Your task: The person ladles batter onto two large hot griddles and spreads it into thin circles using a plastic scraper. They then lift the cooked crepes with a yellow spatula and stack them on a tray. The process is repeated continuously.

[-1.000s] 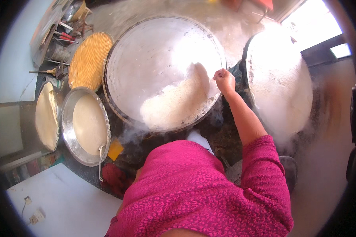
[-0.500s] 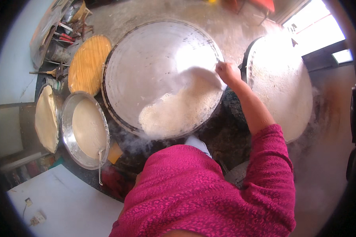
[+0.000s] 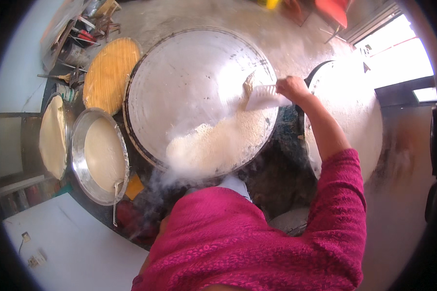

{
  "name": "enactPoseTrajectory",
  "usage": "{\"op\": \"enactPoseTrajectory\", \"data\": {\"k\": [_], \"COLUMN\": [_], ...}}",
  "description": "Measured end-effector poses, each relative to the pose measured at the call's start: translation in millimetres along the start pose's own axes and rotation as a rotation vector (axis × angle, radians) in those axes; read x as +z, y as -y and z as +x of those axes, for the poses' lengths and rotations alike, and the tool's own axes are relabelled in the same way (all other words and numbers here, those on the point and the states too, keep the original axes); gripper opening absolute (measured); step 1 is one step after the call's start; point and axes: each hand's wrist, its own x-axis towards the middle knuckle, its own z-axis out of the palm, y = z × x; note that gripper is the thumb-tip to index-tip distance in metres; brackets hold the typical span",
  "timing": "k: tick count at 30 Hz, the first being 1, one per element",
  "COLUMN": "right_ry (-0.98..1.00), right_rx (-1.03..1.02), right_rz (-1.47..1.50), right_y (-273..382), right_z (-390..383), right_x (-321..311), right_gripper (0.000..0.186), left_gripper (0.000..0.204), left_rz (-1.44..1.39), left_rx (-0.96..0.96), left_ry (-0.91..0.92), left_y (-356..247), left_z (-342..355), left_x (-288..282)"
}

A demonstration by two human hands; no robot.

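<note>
My right hand (image 3: 292,89) is closed round the end of a flat white scraper (image 3: 265,98) over the right side of a large round griddle (image 3: 179,82). Pale wet batter (image 3: 209,148) covers the griddle's near right part, and a streak of it lies by the scraper's far edge. Steam rises at the near rim. My left hand is out of view, hidden below my magenta sleeve and top.
On the left stand a metal basin (image 3: 76,153) of pale batter with a ladle (image 3: 115,201) in it, a round slatted board (image 3: 110,75) and a pale round sheet (image 3: 52,138). To the right is a second griddle (image 3: 347,121) coated in batter. A red chair (image 3: 332,13) stands far off.
My right hand has shifted slightly right and turned, bringing the scraper's flat face into view. A batter streak now shows at its far edge. More steam drifts at the near rim.
</note>
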Motion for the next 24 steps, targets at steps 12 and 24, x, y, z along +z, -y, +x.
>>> {"op": "enactPoseTrajectory", "data": {"k": [12,24], "right_ry": [-0.311,-0.48], "right_rx": [0.171,1.165], "right_rz": [0.186,0.936], "right_y": [72,41], "right_z": [49,82], "right_x": [-17,33], "right_gripper": [0.018,0.034], "left_gripper": [0.042,0.046], "left_rz": [0.003,0.04], "left_rx": [0.079,0.13], "left_ry": [0.009,0.024], "left_y": [15,31], "left_z": [41,72], "left_x": [2,-10]}}
